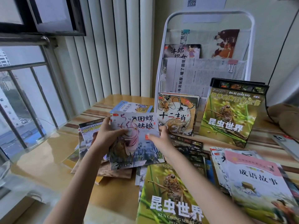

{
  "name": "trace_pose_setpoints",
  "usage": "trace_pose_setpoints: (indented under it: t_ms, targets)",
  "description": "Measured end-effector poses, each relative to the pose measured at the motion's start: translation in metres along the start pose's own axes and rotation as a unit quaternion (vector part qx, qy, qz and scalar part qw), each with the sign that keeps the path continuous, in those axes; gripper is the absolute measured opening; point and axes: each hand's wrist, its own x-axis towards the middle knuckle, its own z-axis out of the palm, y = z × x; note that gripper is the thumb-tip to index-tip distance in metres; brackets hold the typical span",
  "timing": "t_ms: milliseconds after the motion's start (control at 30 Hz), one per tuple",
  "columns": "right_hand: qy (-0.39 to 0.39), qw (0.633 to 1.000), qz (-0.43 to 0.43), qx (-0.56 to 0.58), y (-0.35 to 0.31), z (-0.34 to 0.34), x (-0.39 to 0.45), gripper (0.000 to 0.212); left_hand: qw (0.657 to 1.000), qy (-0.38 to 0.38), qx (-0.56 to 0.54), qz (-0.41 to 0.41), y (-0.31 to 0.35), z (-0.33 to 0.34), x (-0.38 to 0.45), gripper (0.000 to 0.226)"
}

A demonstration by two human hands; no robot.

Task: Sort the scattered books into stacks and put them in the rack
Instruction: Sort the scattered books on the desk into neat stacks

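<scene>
The person's left hand (108, 135) and right hand (161, 135) are both gripping one grey picture book (137, 143), holding it tilted above the scattered books on the table (40, 159). Two book stacks are leaning upright against the white rack (249, 46): a dragon-cover stack (178, 115) and an insect-cover stack (229, 113). Another insect book (169, 196) is lying flat nearby.
</scene>
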Motion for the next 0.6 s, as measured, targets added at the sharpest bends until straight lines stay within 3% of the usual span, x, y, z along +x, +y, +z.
trace_pose_setpoints:
  t_ms: [167,367,433,533,600]
  targets:
    - [0.022,0.986,-0.079,0.144,-0.023,-0.016,0.002,0.047,0.990,-0.017,-0.092,0.106,0.044,0.005,-0.013,0.051]
    - [0.046,0.963,-0.200,0.174,-0.050,-0.060,0.002,0.017,0.980,-0.068,-0.125,0.137,0.066,0.052,-0.011,0.040]
    - [0.066,0.968,-0.196,0.139,-0.039,-0.075,-0.001,0.023,0.981,-0.084,-0.121,0.129,0.055,0.071,-0.012,0.044]
    - [0.079,0.992,-0.095,0.001,-0.003,-0.093,-0.003,0.041,0.985,-0.118,-0.071,0.101,0.019,0.095,-0.018,0.056]
    - [0.065,0.991,-0.056,-0.107,0.021,-0.100,-0.005,0.028,0.988,-0.112,-0.025,0.106,-0.008,0.105,-0.024,0.056]
